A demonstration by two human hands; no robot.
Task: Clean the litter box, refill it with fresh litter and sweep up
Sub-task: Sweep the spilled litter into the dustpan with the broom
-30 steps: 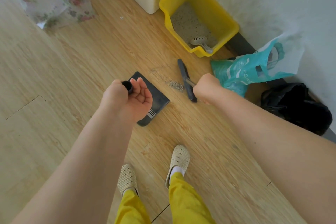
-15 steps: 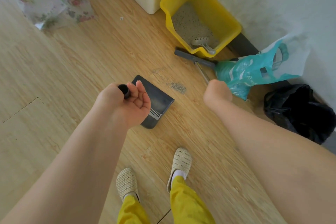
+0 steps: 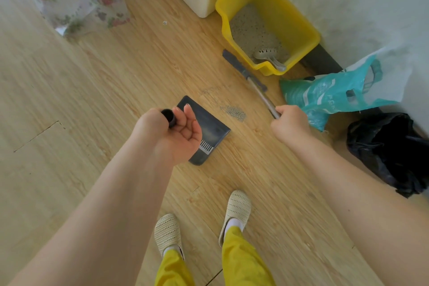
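Yellow litter box (image 3: pixel 299 23) against the wall, grey litter and a pale scoop (image 3: pixel 267 54) inside. Left hand (image 3: pixel 176 132) curled round the black handle end (image 3: pixel 168 116) of a dark dustpan (image 3: pixel 209 132) lying on the wooden floor (image 3: pixel 116 90). Right hand (image 3: pixel 290 123) closed around the metal broom handle (image 3: pixel 262 95), broom head (image 3: pixel 234 61) just beside the box's front. Small pile of spilled litter (image 3: pixel 233 111) between dustpan and broom. Teal bag (image 3: pixel 325 95) and black bag (image 3: pixel 390 146) near the wall.

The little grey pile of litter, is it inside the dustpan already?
No, the litter pile lies on the bare floor beside the dustpan, between it and the broom head.
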